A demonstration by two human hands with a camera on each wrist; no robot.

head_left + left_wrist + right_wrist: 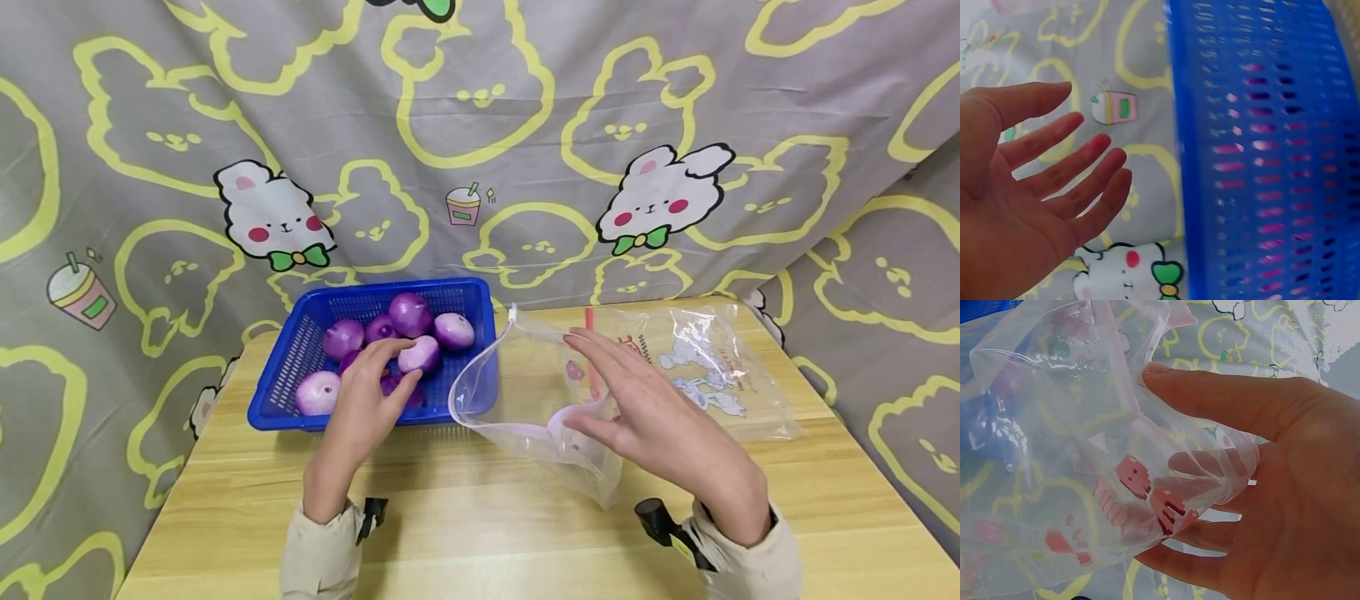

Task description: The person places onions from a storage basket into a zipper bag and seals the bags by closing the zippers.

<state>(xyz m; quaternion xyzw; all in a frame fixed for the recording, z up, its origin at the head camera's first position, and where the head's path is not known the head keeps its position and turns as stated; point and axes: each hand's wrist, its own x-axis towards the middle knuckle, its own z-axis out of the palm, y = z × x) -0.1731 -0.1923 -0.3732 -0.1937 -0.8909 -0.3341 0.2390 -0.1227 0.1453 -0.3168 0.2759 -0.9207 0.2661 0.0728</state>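
Nearest the viewer, two beige sleeves come up over the pale wooden worktop (465,533). The right hand (660,421) holds a clear zip bag (540,392) by its mouth — thumb under the rim, fingers stretched over it — so that the opening gapes toward the left; the right wrist view shows the plastic draped across the fingers (1222,397), with pink printed figures on it. The rest of the bag lies flat on the worktop behind the hand, reaching toward the far right corner. The left hand (371,400) is spread, its fingers relaxed and gripping nothing, and reaches over the near wall of a blue mesh basket (300,350), the fingertips at a pale purple onion (420,353) — whether they touch it cannot be told. Several more purple onions lie in the basket, which stands just left of the bag's mouth. Behind everything hangs a grey cloth (525,125) printed with yellow bunny outlines and white rabbits.
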